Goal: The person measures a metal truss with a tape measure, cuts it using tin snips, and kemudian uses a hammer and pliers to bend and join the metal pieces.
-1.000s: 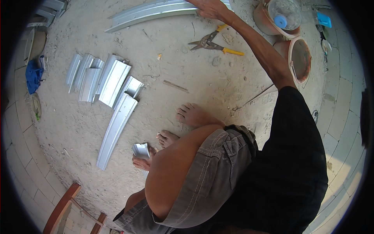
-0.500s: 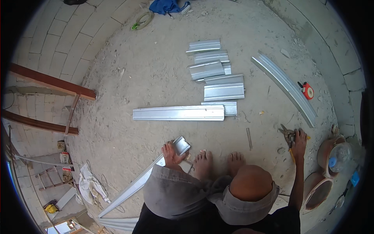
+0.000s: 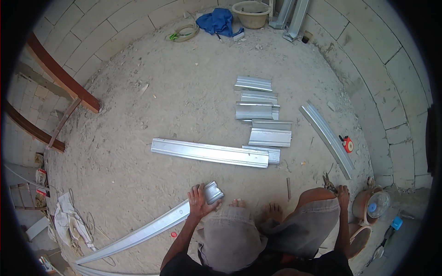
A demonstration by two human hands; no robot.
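A long silvery metal channel slants from the lower left to just in front of my feet. My left hand is wrapped over it close to its upper end, with a short length projecting beyond my fingers. Out at the right, my right hand is low to the floor, closed at the handle end of a pair of tin snips. The snips' blades point away from me; my knee and fingers hide most of the handles.
Ahead lie several short channel pieces and a longer channel. At the right are another channel, a red tape measure and a clear plastic bottle. A blue cloth and a basin sit by the far wall.
My view has tilted up, bringing the basin and upright channels into sight. My right knee has swung outward. Both hands keep their places at the channel and the snips.
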